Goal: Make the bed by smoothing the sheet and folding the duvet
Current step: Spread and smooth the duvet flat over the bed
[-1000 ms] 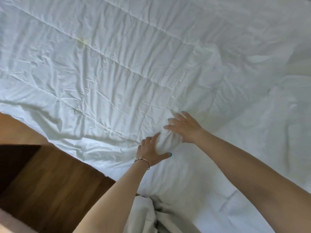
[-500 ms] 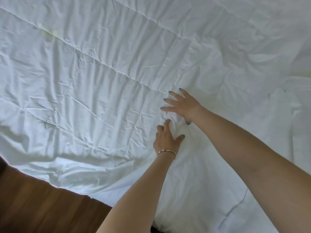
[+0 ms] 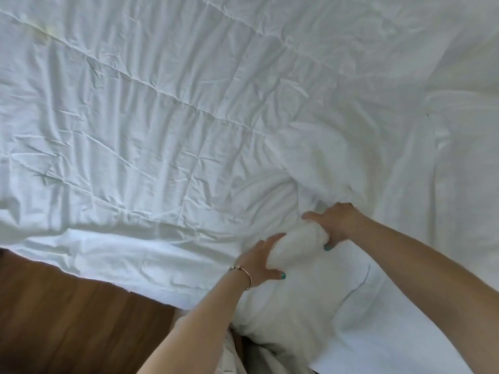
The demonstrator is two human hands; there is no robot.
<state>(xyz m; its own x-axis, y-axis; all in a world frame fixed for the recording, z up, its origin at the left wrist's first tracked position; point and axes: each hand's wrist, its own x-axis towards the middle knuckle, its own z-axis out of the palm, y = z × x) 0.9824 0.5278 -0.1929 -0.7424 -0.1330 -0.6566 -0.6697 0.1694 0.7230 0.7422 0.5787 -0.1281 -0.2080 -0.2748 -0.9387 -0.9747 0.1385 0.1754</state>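
A white quilted duvet [image 3: 167, 112] covers most of the bed, wrinkled, with its near edge hanging over the left side. Both my hands grip one bunched fold of the duvet near its lower right part. My left hand [image 3: 260, 259], with a thin bracelet at the wrist, holds the fold from the left, thumb underneath. My right hand [image 3: 336, 224] clutches the same bunch from the right, fingers curled into the cloth. A flatter white sheet [image 3: 464, 190] shows to the right of the duvet.
Dark wooden floor [image 3: 70, 317] lies at the lower left, beside the bed's edge. Light grey cloth [image 3: 243, 357] shows at the bottom between my arms.
My right hand lay flat with spread fingers on the duvet; both hands have since gathered cloth, and they now grip a raised bunch. The view shifted slightly.
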